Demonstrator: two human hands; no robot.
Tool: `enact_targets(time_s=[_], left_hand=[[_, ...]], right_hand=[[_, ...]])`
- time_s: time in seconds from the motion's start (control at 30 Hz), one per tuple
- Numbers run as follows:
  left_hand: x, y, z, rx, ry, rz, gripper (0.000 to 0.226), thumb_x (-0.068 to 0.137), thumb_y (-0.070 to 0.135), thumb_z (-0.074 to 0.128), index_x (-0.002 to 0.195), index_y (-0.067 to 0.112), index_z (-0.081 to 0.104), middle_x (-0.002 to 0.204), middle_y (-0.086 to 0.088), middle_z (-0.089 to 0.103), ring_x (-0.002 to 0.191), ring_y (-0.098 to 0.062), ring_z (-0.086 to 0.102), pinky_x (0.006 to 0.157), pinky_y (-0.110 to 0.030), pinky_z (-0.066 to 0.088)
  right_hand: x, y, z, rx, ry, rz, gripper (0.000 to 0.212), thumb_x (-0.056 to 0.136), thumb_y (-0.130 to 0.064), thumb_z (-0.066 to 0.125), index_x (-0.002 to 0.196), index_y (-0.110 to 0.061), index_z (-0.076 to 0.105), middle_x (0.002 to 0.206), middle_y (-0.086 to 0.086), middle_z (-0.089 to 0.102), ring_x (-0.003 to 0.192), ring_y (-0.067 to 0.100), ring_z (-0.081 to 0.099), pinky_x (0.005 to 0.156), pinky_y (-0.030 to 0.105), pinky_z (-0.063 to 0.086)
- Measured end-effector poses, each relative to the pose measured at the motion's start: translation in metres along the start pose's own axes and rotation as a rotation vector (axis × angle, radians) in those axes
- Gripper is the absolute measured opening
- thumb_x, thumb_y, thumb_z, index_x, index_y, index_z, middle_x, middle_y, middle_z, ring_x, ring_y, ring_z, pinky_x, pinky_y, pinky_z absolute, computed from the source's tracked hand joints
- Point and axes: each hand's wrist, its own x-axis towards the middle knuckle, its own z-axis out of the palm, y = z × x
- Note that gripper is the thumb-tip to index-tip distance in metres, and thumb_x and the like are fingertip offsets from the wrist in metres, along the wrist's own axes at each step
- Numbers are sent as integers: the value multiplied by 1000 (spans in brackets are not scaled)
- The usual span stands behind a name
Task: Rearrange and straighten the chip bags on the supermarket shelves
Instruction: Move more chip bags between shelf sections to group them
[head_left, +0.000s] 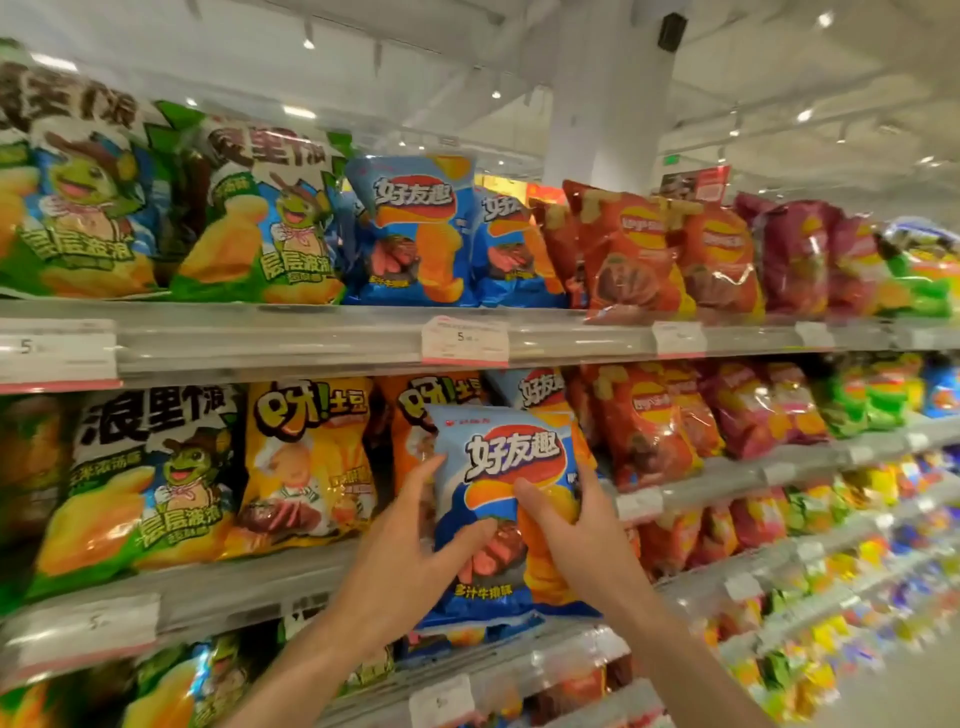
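I hold a blue chip bag (506, 470) upright in front of the second shelf (249, 587), out from the row. My left hand (415, 540) grips its left edge, thumb across the front. My right hand (566, 530) grips its right side, thumb on the front. Behind it stand an orange bag (415, 410) and another blue bag (537, 389). Two matching blue bags (415, 228) stand on the top shelf (311, 338).
Green bags (93, 197) fill the top shelf's left, red bags (628, 249) and purple bags (795, 254) its right. A yellow bag (306, 462) and a green bag (140, 478) stand left on the second shelf. Price tags (465, 340) line the rails. Lower shelves run off to the right.
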Motion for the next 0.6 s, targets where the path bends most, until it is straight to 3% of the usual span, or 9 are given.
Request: enact_targets(time_s=[0.07, 0.2, 0.27, 0.33, 0.37, 0.43, 0.5, 0.6], left_hand=[[14, -7, -8, 38, 81, 0, 78, 73, 66, 66, 140, 54, 28, 108, 33, 55, 88, 6, 63, 77, -25, 57], [26, -20, -27, 84, 236, -14, 77, 75, 59, 66, 142, 45, 31, 102, 34, 52, 86, 25, 53, 69, -5, 47], [25, -21, -39, 141, 292, -39, 77, 75, 61, 64, 143, 45, 31, 97, 31, 54, 83, 20, 57, 70, -11, 51], [26, -24, -52, 189, 343, -51, 80, 73, 66, 62, 143, 47, 31, 101, 25, 61, 83, 4, 66, 72, -26, 57], [26, -26, -58, 196, 367, -61, 80, 72, 67, 62, 143, 48, 30, 103, 22, 64, 82, -1, 68, 73, -31, 58], [25, -27, -67, 198, 426, -89, 78, 72, 66, 63, 142, 49, 32, 103, 18, 66, 84, -5, 69, 73, -33, 58], [21, -26, -69, 218, 484, -101, 76, 71, 64, 64, 139, 49, 34, 103, 18, 66, 86, -6, 69, 73, -30, 57], [15, -24, -67, 257, 540, -123, 75, 72, 63, 65, 139, 50, 34, 108, 29, 56, 88, -7, 69, 77, -38, 59]], right_hand=[[25, -5, 11, -10, -30, -6, 110, 62, -85, 63, 152, -31, 30, 138, -11, 57, 126, 11, 55, 106, 40, 47], [59, -9, 44, -35, -165, -51, 113, 63, -88, 58, 153, -27, 28, 145, -11, 50, 133, 14, 48, 111, 39, 41], [67, -18, 50, -45, -230, -81, 95, 71, -81, 55, 148, -30, 35, 134, -17, 55, 127, 11, 52, 103, 26, 42], [86, -22, 47, -66, -179, -174, 62, 81, -74, 50, 128, -35, 50, 115, -16, 64, 111, 10, 60, 86, 18, 47], [99, -21, 45, -108, -101, -236, 52, 85, -72, 49, 121, -34, 53, 111, -12, 65, 107, 12, 62, 85, 23, 50], [126, -10, 46, -218, 6, -330, 56, 89, -62, 55, 129, -23, 53, 123, 4, 60, 114, 24, 57, 95, 40, 49], [146, 5, 54, -341, -26, -296, 66, 91, -50, 61, 140, -9, 44, 135, 19, 49, 123, 36, 48, 101, 45, 43], [156, 24, 71, -437, -174, -166, 78, 91, -54, 58, 146, -4, 33, 143, 23, 45, 127, 41, 48, 101, 45, 43]])
